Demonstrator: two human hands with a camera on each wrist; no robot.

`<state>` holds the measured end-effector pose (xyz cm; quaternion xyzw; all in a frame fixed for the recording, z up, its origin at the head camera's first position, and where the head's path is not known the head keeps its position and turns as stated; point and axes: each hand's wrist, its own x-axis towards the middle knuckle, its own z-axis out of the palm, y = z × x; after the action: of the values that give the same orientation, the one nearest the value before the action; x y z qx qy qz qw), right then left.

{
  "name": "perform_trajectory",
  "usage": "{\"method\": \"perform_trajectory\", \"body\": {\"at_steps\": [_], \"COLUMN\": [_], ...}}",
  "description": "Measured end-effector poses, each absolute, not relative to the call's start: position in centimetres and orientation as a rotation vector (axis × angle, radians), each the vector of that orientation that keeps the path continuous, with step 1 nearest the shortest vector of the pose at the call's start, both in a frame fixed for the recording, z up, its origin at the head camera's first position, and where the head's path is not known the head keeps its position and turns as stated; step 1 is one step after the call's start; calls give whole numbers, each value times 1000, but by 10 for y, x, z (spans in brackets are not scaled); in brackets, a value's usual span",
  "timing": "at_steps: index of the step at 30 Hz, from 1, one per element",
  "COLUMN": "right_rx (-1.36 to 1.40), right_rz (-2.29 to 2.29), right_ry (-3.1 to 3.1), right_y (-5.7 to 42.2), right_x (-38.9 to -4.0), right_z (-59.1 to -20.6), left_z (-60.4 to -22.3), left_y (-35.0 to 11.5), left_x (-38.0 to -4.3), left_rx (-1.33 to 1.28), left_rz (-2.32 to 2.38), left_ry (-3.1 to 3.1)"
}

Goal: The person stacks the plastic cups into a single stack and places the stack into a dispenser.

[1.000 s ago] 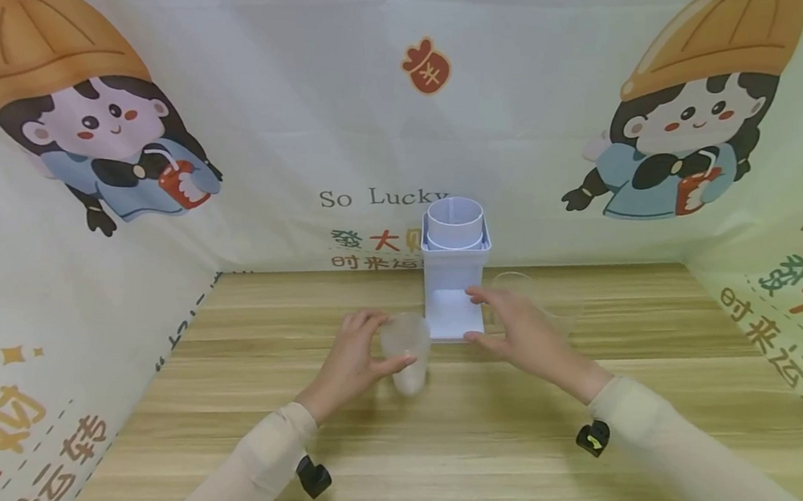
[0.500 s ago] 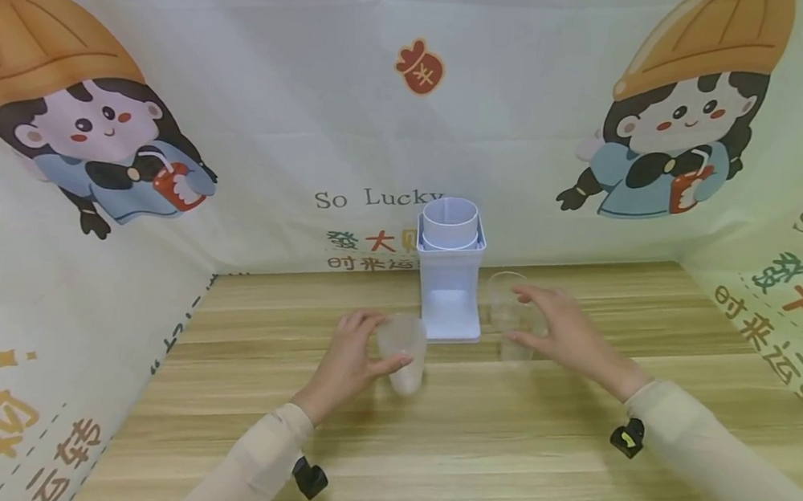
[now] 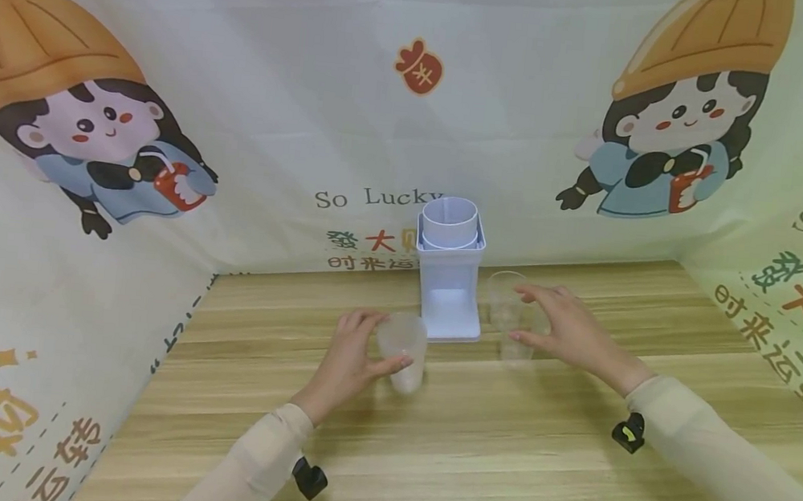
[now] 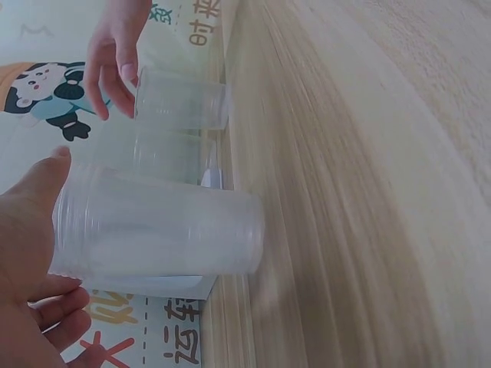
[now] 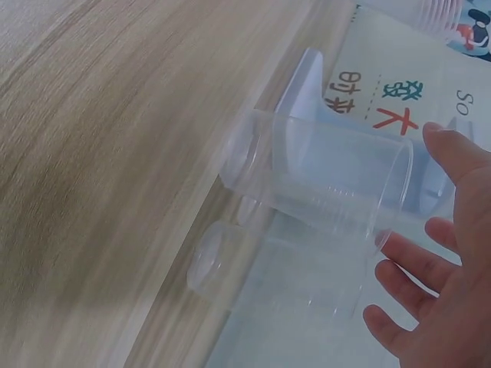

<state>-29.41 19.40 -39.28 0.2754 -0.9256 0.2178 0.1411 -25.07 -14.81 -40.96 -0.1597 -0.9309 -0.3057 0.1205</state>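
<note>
My left hand (image 3: 347,366) holds a stack of clear plastic cups (image 4: 169,222) upright on the table, thumb and fingers around its rim. In the right wrist view my right hand (image 5: 437,291) has its fingers spread behind the rim of a clear plastic cup (image 5: 330,169), with a gap between the thumb and that rim. Another clear cup (image 5: 268,268) stands just beside this one. Between the hands, farther back, stands a white holder (image 3: 450,287) with a round tube in its top and a flat foot.
The wood-grain table (image 3: 425,462) runs back to a printed cloth wall (image 3: 277,109) just behind the holder. Cloth also hangs along the left and right sides. Black wrist cameras sit under both sleeves.
My right hand has moved right, from beside the holder's foot to the clear cups, then stayed there. The left hand and its stack have kept their place. The head view shifted slightly.
</note>
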Motion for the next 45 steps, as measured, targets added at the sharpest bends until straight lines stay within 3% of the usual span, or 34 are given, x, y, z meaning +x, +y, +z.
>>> {"method": "perform_trajectory", "body": {"at_steps": [45], "right_rx": [862], "right_rz": [620], "right_ry": [-2727], "right_y": [194], "right_x": [-296], "right_z": [-390], "left_z": [-409], "left_y": [-149], "left_x": [-251], "left_rx": [-491], "left_rz": [-898], "left_ry": [-2646]}}
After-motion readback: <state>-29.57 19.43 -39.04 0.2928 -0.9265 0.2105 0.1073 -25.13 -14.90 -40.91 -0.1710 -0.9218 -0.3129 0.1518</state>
